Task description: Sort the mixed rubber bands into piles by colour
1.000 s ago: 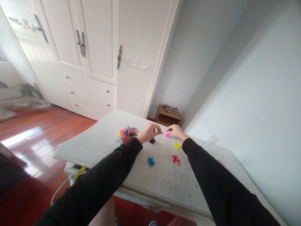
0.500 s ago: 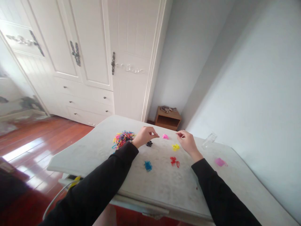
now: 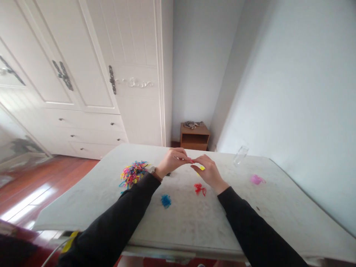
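My left hand (image 3: 175, 159) is over the far middle of the table, its thumb and fingers pinched together. My right hand (image 3: 208, 168) meets it from the right, fingers stretched to the left fingertips and the thumb apart below. A speck of pink shows where the fingertips meet; whether it is held or lies behind them I cannot tell. Beneath the right hand is a partly covered yellow bunch of small elastic bands (image 3: 200, 170). Nearer lie a red bunch (image 3: 199, 189) and a blue bunch (image 3: 166, 201). Beside my left wrist is a mixed-colour heap of bands (image 3: 134, 173).
The white table (image 3: 178, 226) has a clear glass-like container (image 3: 240, 155) near its far right edge and a pink-purple bunch (image 3: 257, 179) on the right. Beyond stand a white wardrobe (image 3: 139, 115) and a small wooden cabinet (image 3: 195, 140) with cloth on top.
My hands were apart and have come together at the fingertips. The right thumb has parted from its fingers. The camera view has shifted to the right.
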`<state>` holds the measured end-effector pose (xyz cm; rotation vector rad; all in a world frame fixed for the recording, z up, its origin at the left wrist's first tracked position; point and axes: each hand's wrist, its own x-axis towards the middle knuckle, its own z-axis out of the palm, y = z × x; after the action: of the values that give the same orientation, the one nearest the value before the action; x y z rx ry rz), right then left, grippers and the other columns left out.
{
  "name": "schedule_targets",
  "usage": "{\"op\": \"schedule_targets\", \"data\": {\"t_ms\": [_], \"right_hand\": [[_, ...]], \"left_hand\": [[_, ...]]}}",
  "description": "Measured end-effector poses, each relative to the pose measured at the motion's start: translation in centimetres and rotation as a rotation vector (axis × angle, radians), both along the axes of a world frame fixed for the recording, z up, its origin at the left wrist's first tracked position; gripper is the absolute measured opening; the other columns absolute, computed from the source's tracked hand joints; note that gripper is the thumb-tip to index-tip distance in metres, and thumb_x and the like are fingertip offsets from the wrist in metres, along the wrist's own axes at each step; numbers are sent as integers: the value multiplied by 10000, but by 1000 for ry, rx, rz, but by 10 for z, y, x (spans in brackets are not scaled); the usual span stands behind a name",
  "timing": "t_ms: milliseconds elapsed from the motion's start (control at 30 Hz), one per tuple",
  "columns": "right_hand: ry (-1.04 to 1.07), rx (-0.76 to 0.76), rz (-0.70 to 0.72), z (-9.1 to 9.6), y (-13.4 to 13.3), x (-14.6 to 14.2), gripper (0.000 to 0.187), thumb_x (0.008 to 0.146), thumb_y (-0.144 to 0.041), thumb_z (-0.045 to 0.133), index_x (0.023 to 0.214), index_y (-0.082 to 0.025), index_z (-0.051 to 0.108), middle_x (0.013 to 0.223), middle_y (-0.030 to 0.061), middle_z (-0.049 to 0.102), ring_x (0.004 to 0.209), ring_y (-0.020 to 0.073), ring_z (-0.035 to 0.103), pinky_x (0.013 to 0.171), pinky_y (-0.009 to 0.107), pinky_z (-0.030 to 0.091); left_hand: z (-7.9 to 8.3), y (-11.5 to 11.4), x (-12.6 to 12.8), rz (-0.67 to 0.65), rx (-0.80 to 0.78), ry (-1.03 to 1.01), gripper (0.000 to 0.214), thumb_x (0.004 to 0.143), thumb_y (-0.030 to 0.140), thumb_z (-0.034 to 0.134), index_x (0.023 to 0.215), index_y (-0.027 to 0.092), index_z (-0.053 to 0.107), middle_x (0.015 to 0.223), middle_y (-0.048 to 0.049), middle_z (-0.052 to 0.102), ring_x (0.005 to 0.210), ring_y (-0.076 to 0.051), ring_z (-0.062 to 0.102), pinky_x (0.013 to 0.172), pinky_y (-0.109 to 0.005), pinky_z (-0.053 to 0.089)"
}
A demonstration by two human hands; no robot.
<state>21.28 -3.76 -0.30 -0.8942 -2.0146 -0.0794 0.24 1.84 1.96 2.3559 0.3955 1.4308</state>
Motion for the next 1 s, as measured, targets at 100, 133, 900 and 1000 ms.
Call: {"op": "schedule_targets", "data": {"t_ms": [100, 133, 900, 1000], "right_hand": [[21, 22, 11, 5, -5, -1, 97, 982, -274, 657, 1005, -215, 731, 922, 69, 770, 852, 225, 674, 797, 400, 532], [16, 23, 14, 7, -7, -1, 97, 982, -275, 658, 1004, -219, 733, 918, 68, 770, 851, 225, 671, 791, 397, 529], [168, -168, -24, 10, -29, -19, 120, 975, -291, 648, 882, -225, 687, 818, 42, 698, 796, 196, 649, 741, 348, 518], [169, -161, -50, 11, -30, -19, 123, 959, -316, 667, 881, -224, 691, 814, 45, 699, 788, 200, 642, 725, 350, 514]], "left_hand": [[-5, -4, -1, -42, 4, 3, 170, 837, 324, 819, 767, 170, 824, 725, -57, 718, 613, -101, 645, 569, -206, 470], [-6, -6, -2, -44, 4, 10, 171, 835, 326, 821, 766, 169, 822, 725, -58, 718, 612, -101, 645, 571, -207, 472], [-14, -17, -17, 99, 76, 157, 151, 953, 260, 677, 894, 178, 789, 844, -41, 741, 589, -70, 584, 593, -196, 474], [-11, -19, -17, 105, 103, 136, 158, 956, 263, 675, 885, 181, 790, 821, -39, 740, 596, -74, 604, 576, -189, 472]]}}
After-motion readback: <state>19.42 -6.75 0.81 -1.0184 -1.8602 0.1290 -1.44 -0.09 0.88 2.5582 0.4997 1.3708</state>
